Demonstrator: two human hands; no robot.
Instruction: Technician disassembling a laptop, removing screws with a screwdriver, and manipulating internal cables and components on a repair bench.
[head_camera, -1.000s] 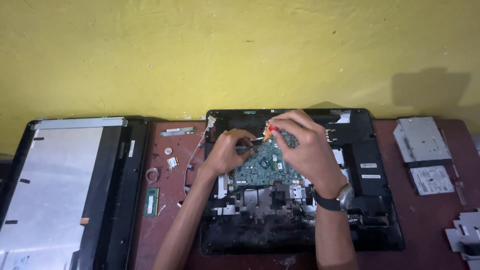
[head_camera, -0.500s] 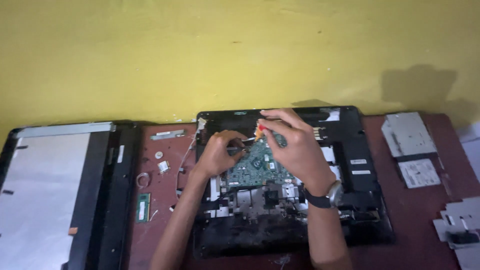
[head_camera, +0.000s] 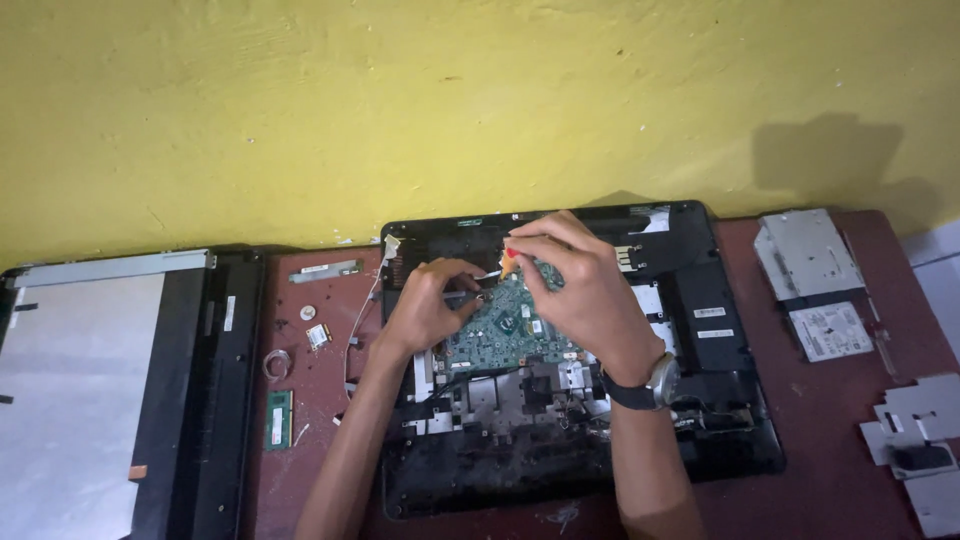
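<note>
Head view: left hand (head_camera: 425, 310) braces the green circuit board (head_camera: 505, 325) in the black laptop shell (head_camera: 720, 330); right hand (head_camera: 580, 290) pinches an orange-handled screwdriver (head_camera: 510, 262), best kept upright.

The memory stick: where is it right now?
Head view: the memory stick lies on the table, between the screen panel and the laptop base, left of the left forearm.

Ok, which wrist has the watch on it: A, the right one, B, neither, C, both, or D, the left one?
A: the watch with its dark strap sits on the wrist of the right hand, which rests over the green circuit board; the left hand has a bare wrist.
</note>
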